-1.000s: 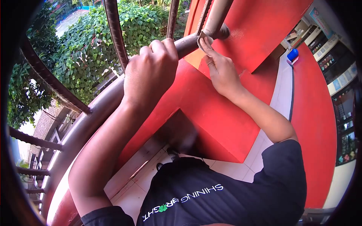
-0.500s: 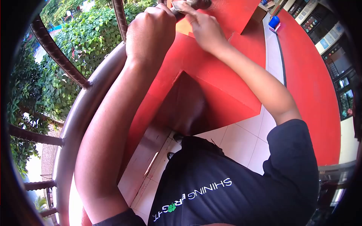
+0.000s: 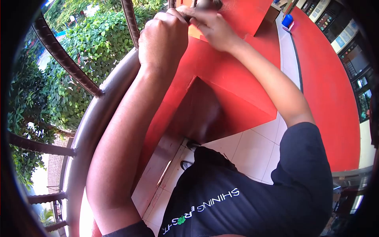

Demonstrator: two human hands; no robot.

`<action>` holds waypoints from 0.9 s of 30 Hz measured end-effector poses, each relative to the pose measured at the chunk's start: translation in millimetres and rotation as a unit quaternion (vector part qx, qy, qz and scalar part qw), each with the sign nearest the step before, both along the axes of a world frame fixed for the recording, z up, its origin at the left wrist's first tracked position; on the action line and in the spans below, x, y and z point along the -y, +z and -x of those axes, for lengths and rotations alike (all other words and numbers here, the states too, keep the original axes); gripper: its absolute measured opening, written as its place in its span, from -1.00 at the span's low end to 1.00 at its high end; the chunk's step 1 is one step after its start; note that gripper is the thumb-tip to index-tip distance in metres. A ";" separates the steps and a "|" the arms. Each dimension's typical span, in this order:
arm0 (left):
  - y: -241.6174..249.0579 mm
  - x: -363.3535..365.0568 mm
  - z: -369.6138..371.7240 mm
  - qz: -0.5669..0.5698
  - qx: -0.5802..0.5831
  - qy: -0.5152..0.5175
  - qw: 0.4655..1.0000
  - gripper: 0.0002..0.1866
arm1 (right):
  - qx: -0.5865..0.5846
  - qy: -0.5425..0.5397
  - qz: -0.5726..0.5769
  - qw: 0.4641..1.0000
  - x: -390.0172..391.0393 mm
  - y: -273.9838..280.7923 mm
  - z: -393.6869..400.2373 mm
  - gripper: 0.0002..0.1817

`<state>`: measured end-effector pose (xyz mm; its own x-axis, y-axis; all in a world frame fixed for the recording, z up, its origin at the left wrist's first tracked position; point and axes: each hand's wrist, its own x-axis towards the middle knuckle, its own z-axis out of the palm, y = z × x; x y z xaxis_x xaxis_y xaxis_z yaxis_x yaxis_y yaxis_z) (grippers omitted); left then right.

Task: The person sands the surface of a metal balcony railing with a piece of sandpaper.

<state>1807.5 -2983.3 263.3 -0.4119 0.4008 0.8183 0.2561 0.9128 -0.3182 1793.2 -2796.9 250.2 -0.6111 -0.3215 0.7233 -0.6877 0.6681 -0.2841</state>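
Observation:
At the top of the head view, my left hand is closed in a fist, knuckles up. What it grips is mostly hidden; a dark, rounded piece shows beyond the fingers at the top edge and is blurred. My right hand reaches across to the left hand, its fingers bent together over the dark piece. Those fingertips are smeared, and whatever they hold cannot be made out. Below both hands is a red painted ledge.
A thick brown railing with twisted bars curves along the left, with green shrubs behind it. Pale floor tiles lie below the ledge. A blue container stands far off at upper right, beside a red floor.
The view has shifted slightly, so railing and ledge sit a little further right. My right fingers have moved over the dark piece; a pale patch seen at them earlier is no longer visible.

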 end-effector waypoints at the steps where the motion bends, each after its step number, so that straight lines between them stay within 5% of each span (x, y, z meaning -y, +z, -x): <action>1: 0.0 0.4 0.7 0.002 -0.006 0.003 1.000 -0.87 | 0.019 0.026 0.007 0.999 0.6 0.4 1.9 -0.62; 5: -3.6 -1.5 -0.6 0.002 -0.008 0.000 1.000 -0.85 | 0.016 -0.018 -0.028 0.999 -7.8 15.0 13.2 -0.63; 8: -2.1 0.5 0.0 0.003 -0.015 0.008 1.000 -0.84 | -0.009 0.060 0.028 0.998 6.0 2.5 0.2 -0.65; 10: -4.6 -1.5 -5.8 0.010 -0.013 0.000 1.000 -0.84 | 0.053 -0.048 -0.067 0.995 -34.5 9.8 33.3 -0.65; 11: -4.1 -0.9 -6.7 0.016 -0.017 0.003 1.000 -0.84 | -0.024 -0.006 -0.041 0.999 -14.2 13.5 24.0 -0.65; 14: -2.1 0.2 -2.7 0.018 -0.031 0.026 0.999 -0.84 | 0.007 0.031 -0.006 0.999 6.5 5.3 -6.0 -0.64; 16: -4.1 -0.5 -5.9 0.029 -0.020 0.026 0.999 -0.84 | 0.061 -0.057 -0.049 0.995 -19.0 19.1 9.8 -0.63; 18: -2.7 -1.2 -4.6 0.033 -0.029 0.034 0.998 -0.84 | -0.015 -0.030 -0.030 0.999 -9.8 2.2 9.7 -0.61; 21: -4.8 -5.1 -3.3 0.030 -0.036 0.053 0.997 -0.83 | 0.033 0.066 -0.009 0.997 -0.9 2.6 -5.6 -0.53; 22: -6.0 -5.2 -4.8 0.033 -0.034 0.050 0.998 -0.83 | 0.054 -0.051 -0.062 0.995 -7.9 13.8 -11.0 -0.50; 24: -3.5 -4.2 -5.6 0.037 -0.027 0.046 0.998 -0.84 | 0.002 -0.075 -0.058 0.996 -18.1 3.9 3.1 -0.55; 27: -3.0 -5.2 -3.2 0.028 -0.034 0.050 0.998 -0.84 | -0.093 0.045 -0.005 0.995 8.3 -9.9 -4.0 -0.58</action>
